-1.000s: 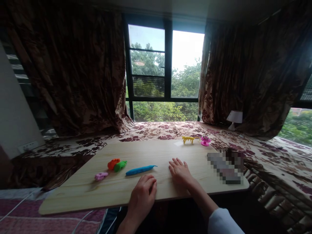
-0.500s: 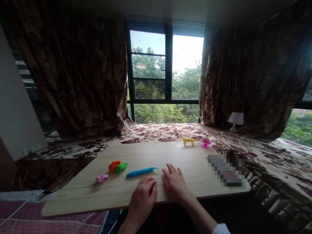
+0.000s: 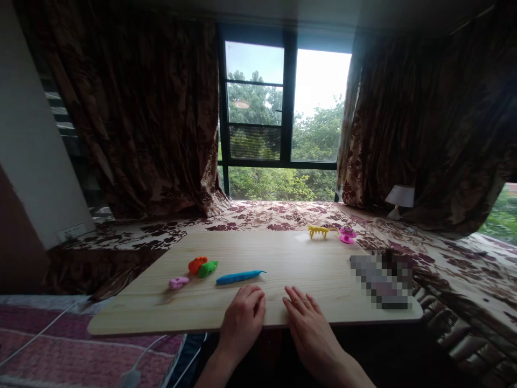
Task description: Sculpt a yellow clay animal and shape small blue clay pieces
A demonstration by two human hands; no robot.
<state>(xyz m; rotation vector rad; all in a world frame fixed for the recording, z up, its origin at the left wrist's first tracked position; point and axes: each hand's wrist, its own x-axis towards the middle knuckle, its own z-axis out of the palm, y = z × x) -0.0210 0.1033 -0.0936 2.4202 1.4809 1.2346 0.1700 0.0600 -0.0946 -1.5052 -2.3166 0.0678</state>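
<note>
At the table's near edge, my left hand [image 3: 243, 318] rests with its fingers curled and the thumb against them. Whatever it holds, if anything, is hidden. To its right my right hand [image 3: 309, 320] lies palm down, fingers stretched out, holding nothing. Just beyond my left hand is a blue roll [image 3: 239, 277], apparently modelling clay, with a thin pointed tip at its right end. Further left sit an orange lump [image 3: 197, 264], a green lump [image 3: 208, 268] touching it, and a small pink lump [image 3: 178, 283].
Pale wooden table [image 3: 137, 310] under my hands. At its far edge stand a yellow many-legged figure [image 3: 318, 232] and a pink stand-like piece [image 3: 348, 235]. A blurred-out dark object [image 3: 379, 283] lies on the right. Beyond are a flowered cloth ledge [image 3: 266, 213] and a white lamp [image 3: 399, 196].
My right hand has drawn back toward the near edge and a little to the right. My left hand stays curled at about the same place. The whole view has shifted slightly.
</note>
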